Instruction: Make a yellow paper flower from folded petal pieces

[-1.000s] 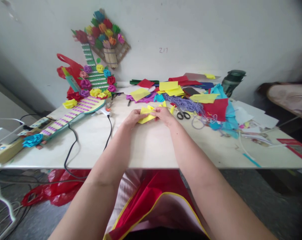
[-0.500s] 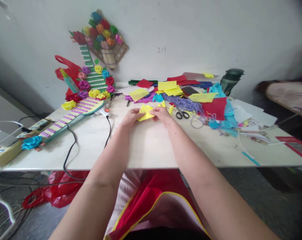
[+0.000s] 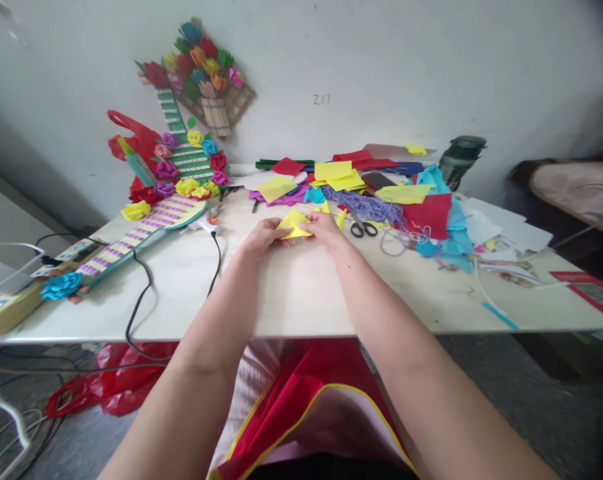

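Together, two bare hands pinch a yellow paper piece above the white table.
The paper (image 3: 294, 223) lies between the left hand (image 3: 265, 236) and the right hand (image 3: 325, 230), its middle bare of fingers and its top corner pointing away from the person. Each hand grasps one side edge, thumb on top; the fingers underneath are mostly hidden. The scissors (image 3: 364, 229) rest on the table (image 3: 306, 293), just beside the right hand, near the purple yarn (image 3: 366, 205).

Scissors (image 3: 364, 229) beside the right hand (image 3: 324, 227).
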`<state>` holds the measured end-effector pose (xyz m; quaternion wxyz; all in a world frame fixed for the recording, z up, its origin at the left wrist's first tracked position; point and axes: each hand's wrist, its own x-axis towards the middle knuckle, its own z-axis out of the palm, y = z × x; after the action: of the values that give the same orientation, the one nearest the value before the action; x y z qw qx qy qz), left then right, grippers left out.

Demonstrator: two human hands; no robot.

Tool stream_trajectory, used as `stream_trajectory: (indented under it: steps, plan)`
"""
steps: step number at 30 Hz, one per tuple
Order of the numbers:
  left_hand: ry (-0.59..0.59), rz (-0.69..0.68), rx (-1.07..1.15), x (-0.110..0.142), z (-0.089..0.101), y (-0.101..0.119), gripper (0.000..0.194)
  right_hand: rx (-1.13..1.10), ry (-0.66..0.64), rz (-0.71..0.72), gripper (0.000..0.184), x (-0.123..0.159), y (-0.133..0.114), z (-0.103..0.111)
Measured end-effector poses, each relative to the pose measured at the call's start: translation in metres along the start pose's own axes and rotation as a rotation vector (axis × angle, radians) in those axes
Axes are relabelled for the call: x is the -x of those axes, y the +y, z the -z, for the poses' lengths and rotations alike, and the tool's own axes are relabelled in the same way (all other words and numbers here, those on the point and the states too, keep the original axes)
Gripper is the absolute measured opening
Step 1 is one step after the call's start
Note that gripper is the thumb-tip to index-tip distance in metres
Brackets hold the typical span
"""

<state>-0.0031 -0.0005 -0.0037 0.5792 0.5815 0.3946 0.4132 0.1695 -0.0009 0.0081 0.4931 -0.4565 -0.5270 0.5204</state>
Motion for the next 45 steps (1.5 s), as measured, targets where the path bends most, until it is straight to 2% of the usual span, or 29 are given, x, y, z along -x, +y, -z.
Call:
stream_trajectory:
  steps: [7,14,21,27,33,45]
  plan:
    - [0.047,0.006,-0.034,0.002,0.0,0.004,0.037,-0.052,0.008,0.013,0.019,-0.002,0.002,-0.002]
    - [0.101,-0.08,0.031,-0.004,0.0,-0.003,0.032,-0.067,-0.027,-0.007,0.016,-0.001,0.003,-0.004]
    - [0.099,-0.101,0.068,-0.004,0.002,-0.004,0.031,-0.06,-0.069,-0.004,0.016,-0.004,0.006,0.002]
    - [0.081,-0.115,0.197,0.002,-0.002,0.003,0.031,-0.128,-0.092,0.011,0.017,-0.004,0.005,0.003]
    - [0.088,-0.108,0.276,0.003,-0.002,0.004,0.024,-0.169,-0.114,0.042,0.018,0.0,0.002,0.003]
    - [0.099,-0.092,0.237,0.004,-0.004,0.006,0.018,-0.105,-0.127,0.041,0.018,0.004,-0.002,0.002]
